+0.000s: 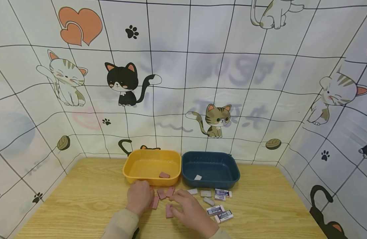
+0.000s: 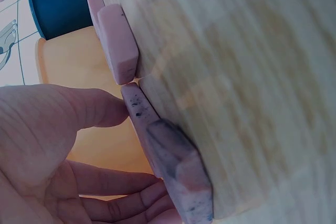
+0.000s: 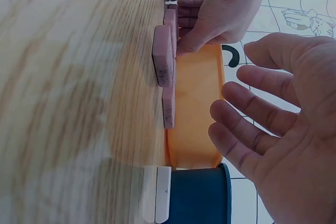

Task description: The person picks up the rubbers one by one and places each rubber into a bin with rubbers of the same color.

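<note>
At the front of the yellow bin, my left hand (image 1: 140,197) pinches a pink eraser (image 2: 137,109) between thumb and fingers. A dark-smudged pink eraser (image 2: 184,169) lies right beside those fingers in the left wrist view. My right hand (image 1: 190,210) hovers over the table with its fingers spread and loosely bent, holding nothing. Close to its fingertips is a pink eraser (image 1: 169,211). More pink erasers (image 1: 161,194) lie between the two hands.
A yellow bin (image 1: 153,182) with a pink eraser (image 1: 164,175) inside stands against a navy bin (image 1: 213,184) holding a white eraser (image 1: 198,177). White erasers (image 1: 205,193) and several sleeved erasers (image 1: 223,216) lie to the right. A cat-print curtain (image 1: 171,66) hangs behind.
</note>
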A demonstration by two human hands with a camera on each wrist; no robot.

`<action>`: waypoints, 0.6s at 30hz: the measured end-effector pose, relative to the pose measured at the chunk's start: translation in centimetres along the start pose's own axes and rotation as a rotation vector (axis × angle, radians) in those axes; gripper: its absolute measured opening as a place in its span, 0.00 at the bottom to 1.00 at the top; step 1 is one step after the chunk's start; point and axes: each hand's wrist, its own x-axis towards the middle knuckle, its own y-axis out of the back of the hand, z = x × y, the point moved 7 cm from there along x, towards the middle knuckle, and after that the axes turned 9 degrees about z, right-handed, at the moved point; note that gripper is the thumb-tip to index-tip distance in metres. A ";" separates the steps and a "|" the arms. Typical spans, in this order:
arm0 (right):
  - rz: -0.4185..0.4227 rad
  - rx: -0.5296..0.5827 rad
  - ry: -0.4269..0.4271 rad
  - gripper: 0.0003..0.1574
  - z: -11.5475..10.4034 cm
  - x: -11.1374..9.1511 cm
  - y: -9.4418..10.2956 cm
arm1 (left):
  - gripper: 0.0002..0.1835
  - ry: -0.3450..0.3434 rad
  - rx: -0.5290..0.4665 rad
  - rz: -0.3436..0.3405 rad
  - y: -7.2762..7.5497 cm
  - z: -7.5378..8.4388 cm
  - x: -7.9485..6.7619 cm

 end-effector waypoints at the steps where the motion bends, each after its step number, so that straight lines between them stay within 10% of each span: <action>1: -0.005 -0.001 -0.004 0.10 0.0 0.0 0.0 | 0.18 0.002 -0.002 -0.006 -0.1 0.0 0.0; 18: -0.023 0.012 -0.031 0.13 0.4 -0.2 0.0 | 0.18 0.020 -0.077 -0.037 1.0 0.0 0.2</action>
